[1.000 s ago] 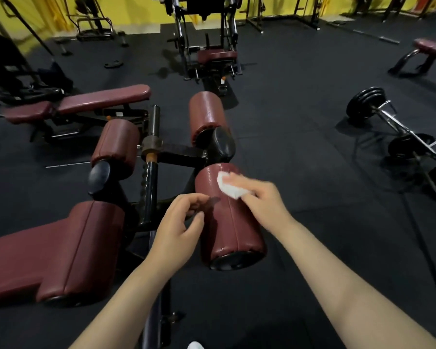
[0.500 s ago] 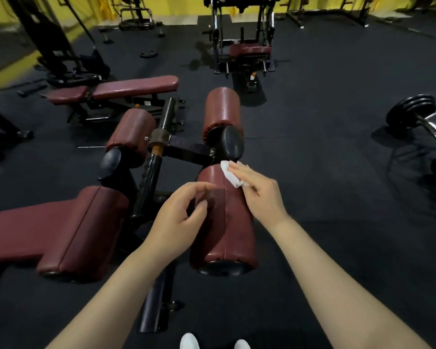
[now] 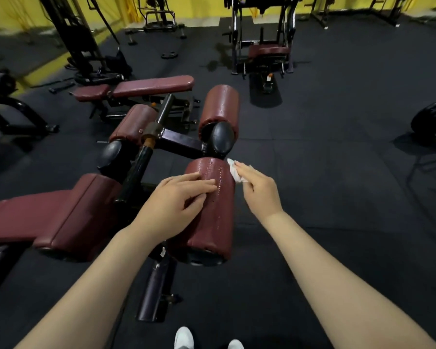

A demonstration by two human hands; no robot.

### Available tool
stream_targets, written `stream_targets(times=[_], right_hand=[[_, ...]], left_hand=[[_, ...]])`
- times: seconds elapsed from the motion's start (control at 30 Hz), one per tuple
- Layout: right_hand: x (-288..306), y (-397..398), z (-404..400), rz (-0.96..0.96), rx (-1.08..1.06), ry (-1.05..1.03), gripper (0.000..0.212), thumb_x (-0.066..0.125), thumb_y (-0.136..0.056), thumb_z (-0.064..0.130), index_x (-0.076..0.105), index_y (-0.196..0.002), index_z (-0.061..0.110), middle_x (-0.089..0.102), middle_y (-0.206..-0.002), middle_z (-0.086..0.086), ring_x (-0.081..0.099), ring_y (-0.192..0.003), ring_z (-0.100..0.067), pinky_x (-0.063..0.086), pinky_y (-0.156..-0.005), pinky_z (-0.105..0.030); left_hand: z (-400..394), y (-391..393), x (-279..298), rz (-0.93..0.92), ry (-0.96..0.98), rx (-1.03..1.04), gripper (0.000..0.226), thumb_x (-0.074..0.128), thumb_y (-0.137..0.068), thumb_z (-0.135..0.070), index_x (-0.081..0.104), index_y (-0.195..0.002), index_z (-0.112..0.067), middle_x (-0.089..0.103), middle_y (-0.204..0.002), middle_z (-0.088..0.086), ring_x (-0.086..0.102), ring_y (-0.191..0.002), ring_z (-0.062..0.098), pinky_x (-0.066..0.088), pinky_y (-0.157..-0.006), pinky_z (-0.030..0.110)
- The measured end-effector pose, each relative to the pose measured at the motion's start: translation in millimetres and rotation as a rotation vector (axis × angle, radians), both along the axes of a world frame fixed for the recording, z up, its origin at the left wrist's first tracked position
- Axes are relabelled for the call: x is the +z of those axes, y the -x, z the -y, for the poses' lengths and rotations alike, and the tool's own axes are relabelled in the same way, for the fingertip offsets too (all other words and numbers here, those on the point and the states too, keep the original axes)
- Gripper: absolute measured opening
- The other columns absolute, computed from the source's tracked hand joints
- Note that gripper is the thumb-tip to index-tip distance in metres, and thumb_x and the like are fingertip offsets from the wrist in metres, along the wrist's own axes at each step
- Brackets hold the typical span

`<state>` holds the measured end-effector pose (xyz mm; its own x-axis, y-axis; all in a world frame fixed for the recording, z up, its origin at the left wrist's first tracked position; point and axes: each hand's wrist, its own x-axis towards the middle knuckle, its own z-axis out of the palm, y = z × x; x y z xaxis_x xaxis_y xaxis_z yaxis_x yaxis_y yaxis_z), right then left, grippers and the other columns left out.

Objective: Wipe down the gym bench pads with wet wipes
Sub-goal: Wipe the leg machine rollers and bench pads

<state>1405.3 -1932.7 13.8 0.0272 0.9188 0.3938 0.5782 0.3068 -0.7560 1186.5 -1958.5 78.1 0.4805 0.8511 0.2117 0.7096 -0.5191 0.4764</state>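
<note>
A maroon roller pad (image 3: 213, 217) of the gym bench lies in front of me, its top shining wet. My left hand (image 3: 173, 205) rests on its left side with the fingers laid across the top. My right hand (image 3: 258, 191) presses a white wet wipe (image 3: 234, 171) against the pad's upper right side. Another roller pad (image 3: 220, 108) stands beyond it, with a third roller pad (image 3: 134, 127) to the left. The bench's maroon seat pad (image 3: 58, 215) stretches to the left.
The bench's black steel frame (image 3: 179, 142) joins the rollers. Behind it stands a second maroon bench (image 3: 141, 88). A black weight machine (image 3: 262, 34) is at the back, and weight plates (image 3: 431, 119) lie at the right edge. My white shoes (image 3: 184, 337) show at the bottom.
My left hand has settled flat onto the near roller pad. My right hand with the wipe has slid from the pad's top to its right side. The view has shifted.
</note>
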Motion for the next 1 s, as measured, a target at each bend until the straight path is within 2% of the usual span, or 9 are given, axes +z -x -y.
stream_targets(times=[0.07,0.13,0.27,0.37,0.5,0.63,0.73,0.9,1.0], right_hand=[[1.8,2.9,16.6,-0.013,0.082,-0.045,0.045,0.048,-0.09,-0.013,0.061,-0.128,0.006,0.057,-0.134,0.002,0.052,-0.126,-0.009,0.037,-0.113,-0.037],[-4.6,10.1,55.8,0.027,0.268,-0.169,0.047,0.046,-0.088,-0.011,0.062,-0.128,0.008,0.058,-0.136,-0.002,0.055,-0.126,-0.014,0.039,-0.111,-0.04],[-1.2,18.7,87.6,0.173,0.615,-0.34,0.054,0.039,-0.081,-0.015,0.066,-0.123,0.005,0.062,-0.131,-0.006,0.055,-0.126,-0.022,0.041,-0.109,-0.043],[26.0,13.6,24.8,0.283,0.488,-0.261,0.046,0.041,-0.083,-0.015,0.067,-0.118,0.0,0.064,-0.126,-0.013,0.058,-0.122,-0.027,0.04,-0.11,-0.044],[48.6,12.2,-22.9,0.176,0.285,0.011,0.048,0.045,-0.088,-0.015,0.066,-0.124,0.009,0.06,-0.134,-0.004,0.049,-0.132,-0.016,0.032,-0.115,-0.034],[29.6,20.7,50.4,0.215,0.656,-0.165,0.051,0.045,-0.079,-0.01,0.068,-0.12,0.01,0.063,-0.13,-0.001,0.054,-0.127,-0.011,0.038,-0.112,-0.035],[31.6,13.9,56.2,0.314,0.85,-0.243,0.055,0.044,-0.072,-0.013,0.07,-0.116,0.007,0.065,-0.127,-0.003,0.056,-0.125,-0.017,0.04,-0.11,-0.038],[60.7,13.4,-20.2,0.267,0.382,-0.017,0.049,0.047,-0.083,-0.02,0.064,-0.123,0.004,0.06,-0.131,-0.007,0.051,-0.13,-0.018,0.032,-0.115,-0.039],[47.7,25.1,25.5,0.309,0.58,-0.129,0.046,0.051,-0.081,-0.014,0.068,-0.119,0.005,0.063,-0.128,-0.005,0.054,-0.126,-0.014,0.038,-0.112,-0.039]], left_hand=[[4.3,6.7,-1.5,-0.026,-0.038,0.051,0.032,0.056,-0.098,-0.024,0.065,-0.125,-0.038,0.057,-0.13,-0.031,0.039,-0.138,-0.002,0.03,-0.117,0.039],[7.5,18.2,-6.3,0.032,-0.018,0.124,0.032,0.056,-0.097,-0.025,0.066,-0.125,-0.036,0.058,-0.13,-0.03,0.04,-0.137,-0.002,0.032,-0.116,0.035],[15.9,32.9,-19.1,0.161,0.134,0.224,0.037,0.055,-0.099,-0.016,0.062,-0.13,-0.035,0.055,-0.132,-0.031,0.039,-0.132,-0.013,0.028,-0.111,0.011],[18.6,32.8,-23.6,0.27,0.228,0.267,0.037,0.053,-0.1,-0.016,0.063,-0.128,-0.039,0.053,-0.128,-0.038,0.041,-0.128,-0.017,0.026,-0.102,-0.001],[18.0,35.1,-31.1,0.372,0.311,0.292,0.033,0.05,-0.103,-0.025,0.064,-0.125,-0.044,0.056,-0.13,-0.036,0.044,-0.127,-0.016,0.031,-0.104,0.01],[15.2,43.1,-43.9,0.474,0.409,0.287,0.039,0.037,-0.097,-0.053,0.065,-0.122,-0.047,0.059,-0.13,-0.031,0.047,-0.128,-0.01,0.032,-0.109,0.021],[7.4,48.0,-48.3,0.542,0.494,0.278,0.044,0.03,-0.096,-0.057,0.067,-0.119,-0.05,0.061,-0.131,-0.026,0.047,-0.131,-0.006,0.027,-0.112,0.026],[10.6,53.0,-53.7,0.44,0.605,0.326,0.048,0.024,-0.089,-0.073,0.065,-0.111,-0.062,0.058,-0.124,-0.038,0.043,-0.126,-0.017,0.029,-0.101,0.017],[21.5,52.3,-53.7,0.465,0.553,0.332,0.057,0.023,-0.087,-0.079,0.06,-0.123,-0.055,0.048,-0.137,-0.039,0.035,-0.134,-0.015,0.027,-0.108,0.019]])
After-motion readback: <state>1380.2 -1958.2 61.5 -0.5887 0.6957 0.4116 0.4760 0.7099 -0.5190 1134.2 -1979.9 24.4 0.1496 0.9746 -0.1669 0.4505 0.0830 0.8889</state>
